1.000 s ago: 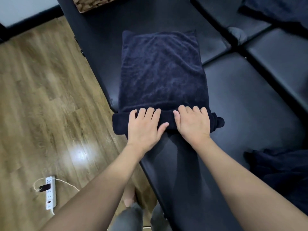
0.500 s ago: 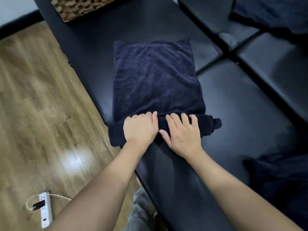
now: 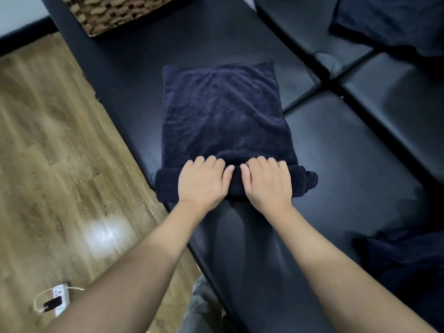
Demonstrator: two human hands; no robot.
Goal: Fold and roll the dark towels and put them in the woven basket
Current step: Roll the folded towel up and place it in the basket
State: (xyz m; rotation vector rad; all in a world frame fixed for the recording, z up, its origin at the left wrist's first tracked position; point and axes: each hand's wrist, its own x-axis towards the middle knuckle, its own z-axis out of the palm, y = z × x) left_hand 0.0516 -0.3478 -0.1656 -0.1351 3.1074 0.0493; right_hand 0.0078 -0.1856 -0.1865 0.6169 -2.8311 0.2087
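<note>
A dark navy towel (image 3: pixel 223 114) lies folded flat on the black padded bench (image 3: pixel 336 169). Its near end is wound into a thick roll (image 3: pixel 165 186) that lies crosswise. My left hand (image 3: pixel 203 182) and my right hand (image 3: pixel 266 183) sit side by side on the roll, fingers curled over its far side, thumbs almost touching. A small knotty end of the roll sticks out to the right. The woven basket (image 3: pixel 115 13) stands at the bench's far left corner, cut off by the frame's top edge; its inside is hidden.
More dark towels lie loose at the far right (image 3: pixel 394 22) and at the near right (image 3: pixel 408 267). The bench's left edge drops to a wooden floor (image 3: pixel 52 152), where a white power strip (image 3: pixel 57 301) lies. A gap divides the bench cushions on the right.
The roll has grown thicker and moved farther along the towel. Both hands shifted from flat on the roll to curled over it, close together. More of the basket shows.
</note>
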